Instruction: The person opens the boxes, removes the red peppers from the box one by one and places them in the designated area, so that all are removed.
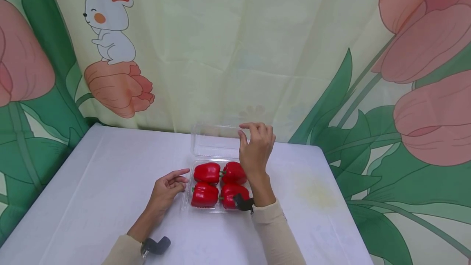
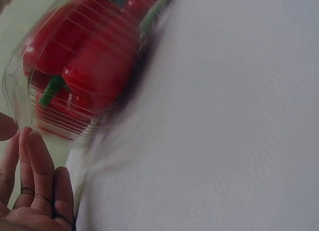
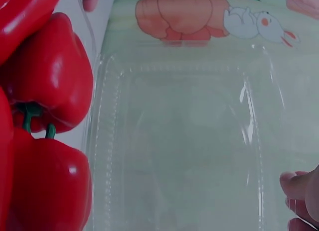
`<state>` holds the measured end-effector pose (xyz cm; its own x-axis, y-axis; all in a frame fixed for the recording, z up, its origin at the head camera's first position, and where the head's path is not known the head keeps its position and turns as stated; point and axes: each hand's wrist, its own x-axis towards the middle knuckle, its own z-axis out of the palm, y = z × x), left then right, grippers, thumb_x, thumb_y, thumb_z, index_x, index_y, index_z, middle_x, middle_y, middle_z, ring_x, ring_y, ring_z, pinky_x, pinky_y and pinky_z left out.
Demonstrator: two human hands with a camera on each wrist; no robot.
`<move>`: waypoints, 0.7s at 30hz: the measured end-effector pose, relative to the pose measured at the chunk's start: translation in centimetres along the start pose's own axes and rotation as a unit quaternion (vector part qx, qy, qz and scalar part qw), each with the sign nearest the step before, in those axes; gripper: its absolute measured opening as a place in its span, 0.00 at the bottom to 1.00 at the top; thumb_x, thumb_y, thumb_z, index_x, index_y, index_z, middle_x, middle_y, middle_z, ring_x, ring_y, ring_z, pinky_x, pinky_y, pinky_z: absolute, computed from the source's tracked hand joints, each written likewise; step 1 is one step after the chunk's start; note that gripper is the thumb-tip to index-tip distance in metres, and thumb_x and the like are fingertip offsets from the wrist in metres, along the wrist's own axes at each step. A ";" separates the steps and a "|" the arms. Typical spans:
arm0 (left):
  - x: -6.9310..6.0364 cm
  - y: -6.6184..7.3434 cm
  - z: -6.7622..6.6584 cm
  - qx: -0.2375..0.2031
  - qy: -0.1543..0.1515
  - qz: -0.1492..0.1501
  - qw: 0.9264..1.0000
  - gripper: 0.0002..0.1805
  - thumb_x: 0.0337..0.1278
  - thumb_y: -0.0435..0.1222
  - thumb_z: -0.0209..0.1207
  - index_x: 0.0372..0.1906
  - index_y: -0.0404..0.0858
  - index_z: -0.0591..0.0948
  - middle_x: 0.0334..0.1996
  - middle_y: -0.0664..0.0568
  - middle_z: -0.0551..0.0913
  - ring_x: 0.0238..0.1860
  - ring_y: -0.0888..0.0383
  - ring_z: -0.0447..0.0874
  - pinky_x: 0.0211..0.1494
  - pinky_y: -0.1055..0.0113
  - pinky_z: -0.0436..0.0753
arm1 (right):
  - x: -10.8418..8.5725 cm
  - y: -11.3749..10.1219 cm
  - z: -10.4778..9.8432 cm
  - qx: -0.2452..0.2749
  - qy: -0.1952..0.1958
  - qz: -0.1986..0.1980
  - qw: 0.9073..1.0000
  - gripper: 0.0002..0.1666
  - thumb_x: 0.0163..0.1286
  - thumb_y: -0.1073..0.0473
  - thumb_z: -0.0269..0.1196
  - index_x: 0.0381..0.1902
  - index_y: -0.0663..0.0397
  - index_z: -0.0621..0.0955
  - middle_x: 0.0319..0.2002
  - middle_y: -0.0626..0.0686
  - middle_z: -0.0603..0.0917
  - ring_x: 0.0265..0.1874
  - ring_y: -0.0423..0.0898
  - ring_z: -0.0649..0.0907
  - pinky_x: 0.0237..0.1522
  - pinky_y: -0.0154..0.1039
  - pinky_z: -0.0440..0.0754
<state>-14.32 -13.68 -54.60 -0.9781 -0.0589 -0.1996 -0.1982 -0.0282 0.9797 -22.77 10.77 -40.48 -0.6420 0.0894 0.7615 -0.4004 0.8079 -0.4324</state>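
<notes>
Several red bell peppers [image 1: 207,173] with green stems sit in a clear plastic clamshell container [image 1: 202,210]. Its hinged transparent lid [image 1: 215,141] is raised at the back, beyond the peppers. My right hand [image 1: 256,148] reaches over the container's right side and pinches the lid's far edge between thumb and fingers. In the right wrist view, fingertips [image 3: 294,186] show at the lid's edge. My left hand [image 1: 169,185] is beside the container's left side. The left wrist view has its nearly straight fingers [image 2: 40,159] touching the container's rim close to a corner.
A white cloth [image 1: 110,199] covers the table, with a yellowish stain on the right. Behind it hangs a pale curtain [image 1: 235,44] printed with a rabbit and tulips, close to the raised lid. A small dark camera [image 1: 156,245] is on the left wrist.
</notes>
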 end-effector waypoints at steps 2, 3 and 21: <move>0.0 0.0 0.0 0.000 0.001 0.000 1.000 0.25 0.70 0.29 0.64 0.70 0.43 0.80 0.53 0.39 0.86 0.46 0.57 0.88 0.53 0.77 0.86 | 0.1 0.4 0.0 -0.005 0.000 0.004 1.000 0.13 0.68 0.57 0.76 0.49 0.49 0.91 0.48 0.55 0.89 0.51 0.53 0.82 0.54 0.52 0.78; 0.0 0.0 0.0 0.000 0.001 0.000 1.000 0.25 0.70 0.29 0.64 0.70 0.43 0.80 0.53 0.39 0.86 0.46 0.57 0.88 0.52 0.77 0.86 | 0.1 0.5 0.0 -0.006 0.000 0.006 1.000 0.13 0.68 0.57 0.76 0.49 0.49 0.91 0.49 0.55 0.89 0.51 0.53 0.82 0.55 0.52 0.78; 0.3 -0.2 0.1 -0.001 0.001 0.005 1.000 0.25 0.69 0.27 0.63 0.69 0.41 0.81 0.51 0.40 0.86 0.45 0.58 0.87 0.52 0.76 0.87 | 0.9 4.1 -0.9 -0.013 -0.004 0.016 1.000 0.12 0.70 0.57 0.74 0.50 0.52 0.89 0.49 0.59 0.87 0.54 0.59 0.80 0.61 0.60 0.73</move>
<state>-14.53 -13.64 -54.89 -0.9798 -0.0604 -0.1905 -0.1889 -0.0305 0.9815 -24.36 14.69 -41.16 -0.6595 0.1118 0.7434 -0.3617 0.8197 -0.4442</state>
